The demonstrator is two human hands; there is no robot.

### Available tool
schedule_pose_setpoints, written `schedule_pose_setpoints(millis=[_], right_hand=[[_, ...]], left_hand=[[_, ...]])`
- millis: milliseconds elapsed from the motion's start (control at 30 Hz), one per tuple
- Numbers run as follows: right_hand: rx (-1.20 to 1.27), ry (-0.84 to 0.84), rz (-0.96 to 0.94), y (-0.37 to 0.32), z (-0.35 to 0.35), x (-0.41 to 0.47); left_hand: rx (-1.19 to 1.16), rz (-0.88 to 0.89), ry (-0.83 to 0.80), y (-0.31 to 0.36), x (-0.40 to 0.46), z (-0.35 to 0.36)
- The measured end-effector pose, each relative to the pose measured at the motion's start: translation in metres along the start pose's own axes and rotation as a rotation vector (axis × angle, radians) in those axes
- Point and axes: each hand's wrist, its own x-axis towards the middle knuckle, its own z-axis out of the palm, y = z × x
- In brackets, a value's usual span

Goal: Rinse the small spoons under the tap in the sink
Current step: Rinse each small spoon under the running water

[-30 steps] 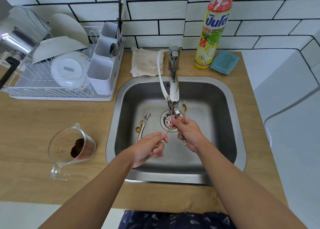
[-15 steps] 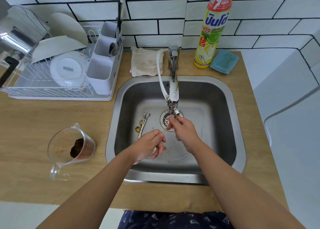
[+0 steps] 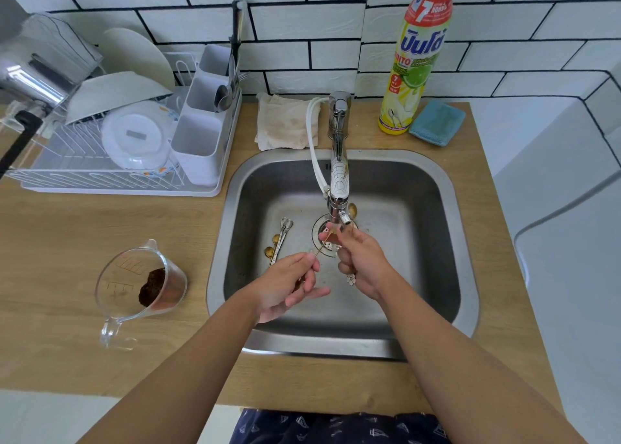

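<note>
We've got a thin gold spoon (image 3: 323,246) pinched by its handle in our left hand (image 3: 285,284), the long axis slanting up and away to the right so its bowl end sits right under the tap (image 3: 338,181) spout, over the drain (image 3: 327,238). Our right hand (image 3: 361,262) is nearer the spout: its fingertips (image 3: 332,231) meet the spoon's far end while the lower fingers curl round another spoon whose flower-shaped end (image 3: 351,279) pokes out below the palm. More spoons (image 3: 279,242) lie on the floor of the sink (image 3: 447,242), just left of the drain, close to our left hand, handles pointing away from us. One gold bowl (image 3: 352,210) peeks out behind the spout. We can't make out any water stream, and the spoon's bowl is hidden by the fingers.
</note>
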Motion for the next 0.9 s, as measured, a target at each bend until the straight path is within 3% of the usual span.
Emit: schedule_pose_setpoints(millis=[133,300,433,633,800,900], right_hand=[[-0.022,0.057,-0.058,0.007,0.002,-0.003],[-0.222,0.246,-0.108,0.011,0.002,0.003],[-0.289,0.081,-0.106,0.014,0.007,0.001],[-0.319,0.197,-0.124,-0.002,0.007,0.006],[-0.507,0.094,-0.126,0.005,0.009,0.0],[-0.452,0.119,-0.123,0.005,0.01,0.002]], left_hand=[[0.06,-0.114,-0.011,0.0,0.0,-0.002],[0.308,-0.054,0.055,0.005,0.0,0.005],[0.346,-0.005,0.074,0.009,-0.001,0.012],[0.377,0.044,0.098,0.012,-0.003,0.011],[0.441,0.05,0.106,0.012,-0.003,0.007],[0.444,0.035,0.069,0.006,-0.003,0.004]])
